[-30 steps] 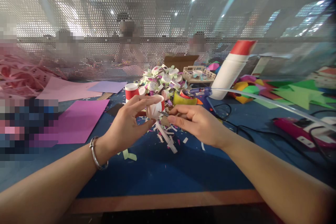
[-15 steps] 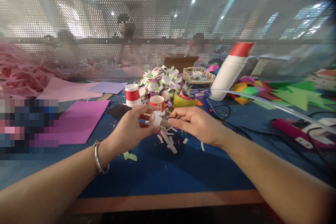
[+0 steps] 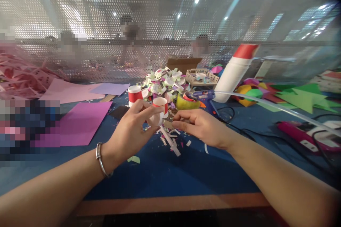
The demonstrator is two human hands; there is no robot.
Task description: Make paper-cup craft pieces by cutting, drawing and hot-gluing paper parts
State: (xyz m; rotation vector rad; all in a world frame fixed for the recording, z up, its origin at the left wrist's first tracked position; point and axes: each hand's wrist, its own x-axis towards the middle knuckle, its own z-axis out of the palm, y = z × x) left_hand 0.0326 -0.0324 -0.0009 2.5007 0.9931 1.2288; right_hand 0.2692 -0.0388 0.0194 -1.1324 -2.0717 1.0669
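While the head view looks down at the blue table (image 3: 170,173), the left hand (image 3: 130,133) pinches a small white paper cup (image 3: 156,120), its grip closed round it. The right hand (image 3: 199,126) holds a thin tool against that cup, grip narrow; which tool cannot be told. White cut strips (image 3: 170,141) lie below, so trimming looks partly done. A red-banded cup (image 3: 160,104) stands just behind.
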